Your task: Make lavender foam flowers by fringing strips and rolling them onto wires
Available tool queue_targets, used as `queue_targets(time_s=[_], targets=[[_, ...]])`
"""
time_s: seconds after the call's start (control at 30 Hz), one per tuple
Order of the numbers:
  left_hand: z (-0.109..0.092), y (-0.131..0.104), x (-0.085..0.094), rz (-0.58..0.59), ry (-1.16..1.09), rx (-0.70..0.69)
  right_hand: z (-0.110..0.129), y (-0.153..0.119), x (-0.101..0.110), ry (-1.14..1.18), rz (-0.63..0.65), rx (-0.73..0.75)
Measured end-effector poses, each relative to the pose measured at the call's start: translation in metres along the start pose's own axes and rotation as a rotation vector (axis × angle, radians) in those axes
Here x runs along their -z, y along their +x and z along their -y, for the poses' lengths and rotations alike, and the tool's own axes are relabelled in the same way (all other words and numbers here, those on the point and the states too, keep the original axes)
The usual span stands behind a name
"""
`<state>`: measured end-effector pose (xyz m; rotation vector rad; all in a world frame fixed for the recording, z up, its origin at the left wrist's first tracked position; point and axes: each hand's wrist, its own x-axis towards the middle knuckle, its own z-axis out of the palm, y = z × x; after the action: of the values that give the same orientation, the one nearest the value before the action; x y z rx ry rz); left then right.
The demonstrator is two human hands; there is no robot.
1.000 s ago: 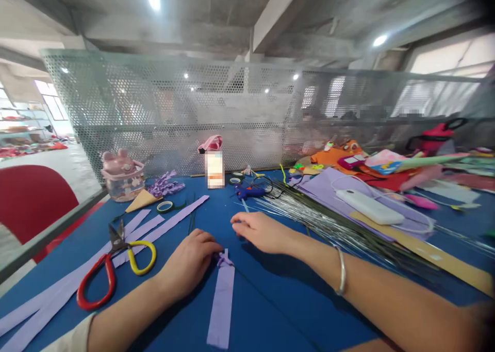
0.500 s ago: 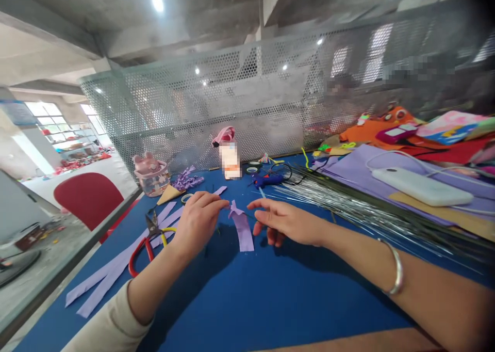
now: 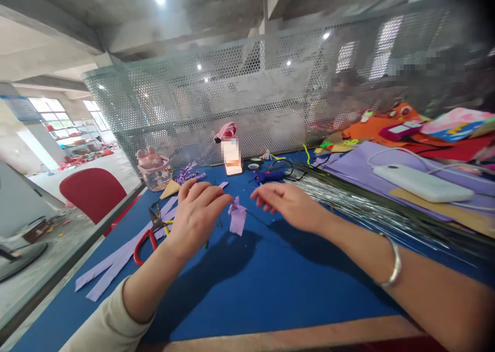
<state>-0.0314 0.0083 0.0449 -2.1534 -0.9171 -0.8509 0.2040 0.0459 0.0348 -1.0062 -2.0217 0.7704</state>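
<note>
My left hand [image 3: 199, 210] pinches near the gathered top of a short purple strip [image 3: 237, 219], whose loose end hangs above the blue table. A thin dark green wire [image 3: 258, 219] runs from the strip down to the right, below my other hand. Just right of the strip, my right hand [image 3: 288, 202] has its fingers drawn together; whatever is between the fingertips is hidden. By my left wrist lie pliers [image 3: 146, 244] with red and yellow handles, on top of long purple strips [image 3: 106, 275].
A glue gun [image 3: 266, 176] lies beyond my right hand, near a bundle of silvery and dark wires [image 3: 348, 207]. A white power bank [image 3: 423, 183] rests on purple sheets [image 3: 361, 158]. A propped phone [image 3: 233, 165] and a pink-lidded cup [image 3: 155, 171] stand before the perforated screen [image 3: 185, 99].
The purple strip has turned and its hanging part looks shorter. My right hand has shifted slightly up and right, its fingers now closer together. My left hand still pinches by the strip's top.
</note>
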Motion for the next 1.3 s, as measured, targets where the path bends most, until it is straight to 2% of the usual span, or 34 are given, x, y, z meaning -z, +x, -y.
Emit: queue_targets(time_s=[0.07, 0.1, 0.23, 0.37, 0.43, 0.47, 0.5, 0.57, 0.6, 0.63, 0.73, 0.77, 0.8, 0.9, 1.03, 1.1, 1.2, 1.27, 1.3], targets=[[-0.005, 0.014, 0.004, 0.027, 0.022, -0.044, 0.011, -0.005, -0.008, 0.077, 0.148, -0.009], [-0.007, 0.021, 0.006, 0.046, 0.032, -0.068, 0.014, -0.007, -0.011, 0.122, 0.176, -0.026], [-0.012, 0.045, 0.01, 0.098, 0.051, -0.175, 0.015, -0.007, -0.007, 0.412, 0.216, -0.147], [-0.017, 0.058, 0.014, 0.169, -0.003, -0.247, 0.011, -0.005, 0.002, 0.649, 0.268, -0.247], [-0.018, 0.058, 0.015, 0.133, -0.092, -0.224, 0.008, -0.005, 0.003, 0.717, 0.29, -0.257], [-0.018, 0.057, 0.015, 0.05, -0.155, -0.165, 0.007, -0.005, 0.003, 0.75, 0.296, -0.255], [-0.018, 0.054, 0.014, -0.08, -0.228, -0.061, 0.005, -0.005, 0.002, 0.791, 0.299, -0.259], [-0.017, 0.044, 0.008, -0.361, -0.419, 0.245, 0.004, -0.006, 0.001, 0.914, 0.306, -0.291], [-0.016, 0.039, 0.003, -0.432, -0.553, 0.404, 0.004, -0.007, 0.0, 0.981, 0.323, -0.316], [-0.017, 0.033, -0.002, -0.366, -0.729, 0.508, 0.005, -0.007, -0.001, 1.039, 0.349, -0.34], [-0.025, 0.017, -0.019, 0.194, -1.379, 0.57, 0.01, -0.01, -0.006, 1.09, 0.443, -0.351], [-0.029, 0.013, -0.023, 0.271, -1.533, 0.595, 0.011, -0.01, -0.007, 1.078, 0.461, -0.345], [-0.034, 0.01, -0.026, 0.293, -1.646, 0.639, 0.012, -0.011, -0.009, 1.065, 0.466, -0.34], [-0.043, 0.007, -0.028, 0.179, -1.761, 0.823, 0.011, -0.012, -0.015, 1.039, 0.465, -0.339], [-0.044, 0.01, -0.022, 0.077, -1.715, 0.954, 0.006, -0.011, -0.021, 0.927, 0.523, -0.319], [-0.043, 0.011, -0.018, -0.002, -1.695, 1.024, 0.004, -0.01, -0.022, 0.867, 0.506, -0.317], [-0.042, 0.011, -0.015, -0.192, -1.679, 1.167, 0.006, -0.011, -0.02, 0.627, 0.271, -0.2], [-0.041, 0.01, -0.014, -0.272, -1.665, 1.232, 0.009, -0.016, -0.018, 0.348, 0.101, -0.011], [-0.041, 0.01, -0.015, -0.294, -1.658, 1.246, 0.012, -0.019, -0.017, 0.217, 0.054, 0.093]])
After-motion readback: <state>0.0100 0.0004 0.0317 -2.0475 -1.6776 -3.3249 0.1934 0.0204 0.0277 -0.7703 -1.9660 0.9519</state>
